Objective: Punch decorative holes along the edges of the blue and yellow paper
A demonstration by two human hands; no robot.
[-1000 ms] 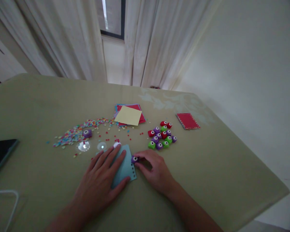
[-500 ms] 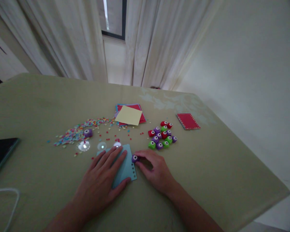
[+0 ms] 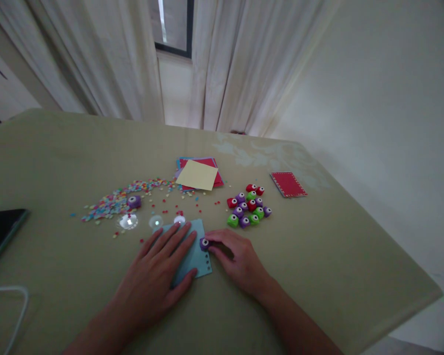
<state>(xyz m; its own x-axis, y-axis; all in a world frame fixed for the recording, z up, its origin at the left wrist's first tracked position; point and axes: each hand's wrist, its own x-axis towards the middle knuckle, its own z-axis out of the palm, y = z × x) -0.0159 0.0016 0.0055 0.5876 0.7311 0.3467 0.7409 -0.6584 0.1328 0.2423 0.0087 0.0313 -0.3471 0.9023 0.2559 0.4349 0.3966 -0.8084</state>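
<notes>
While the light blue paper (image 3: 194,251) is lying flat on the bench (image 3: 318,256), the left hand (image 3: 153,276) is pressing it down open-palmed, and the right hand (image 3: 240,261) is pinching a purple punch (image 3: 204,243) on its edge.

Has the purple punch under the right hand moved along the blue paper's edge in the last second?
Cannot tell: the purple punch sits at the same spot on the blue paper edge; the slight shift matches the camera's.
</notes>
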